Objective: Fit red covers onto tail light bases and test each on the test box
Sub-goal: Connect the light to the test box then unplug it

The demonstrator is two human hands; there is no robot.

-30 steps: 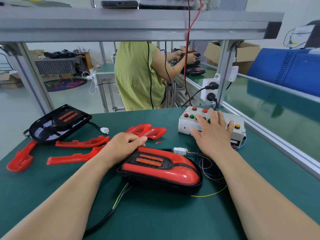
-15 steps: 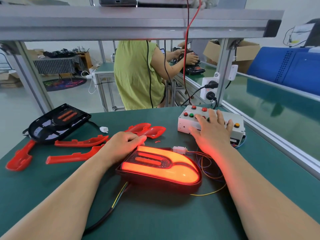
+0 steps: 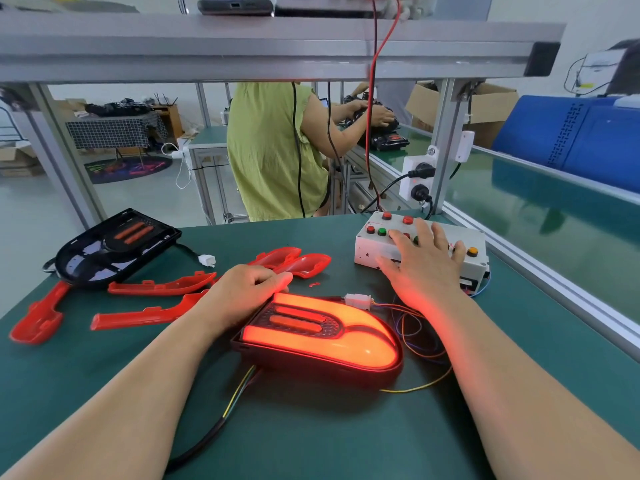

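An assembled tail light (image 3: 322,337) with its red cover fitted lies in the middle of the green table and glows bright orange-red. My left hand (image 3: 242,292) rests on its far left corner, fingers loosely curled. My right hand (image 3: 422,268) lies spread on the white test box (image 3: 474,237), straight fingers pressing among its red and green buttons. A white connector (image 3: 358,301) joins the light to the box's coloured wires. A bare black base (image 3: 114,245) sits at the far left. Several loose red covers (image 3: 162,285) lie between it and my left hand.
A person in a green top (image 3: 270,150) works at the bench beyond the table. An aluminium frame post with a power socket (image 3: 419,178) rises behind the test box. A conveyor rail (image 3: 554,271) borders the table's right side. A black cable (image 3: 214,431) trails toward me.
The tail light was dark one second ago and now glows. My right hand's fingers stay on the test box buttons. My left hand has not moved.
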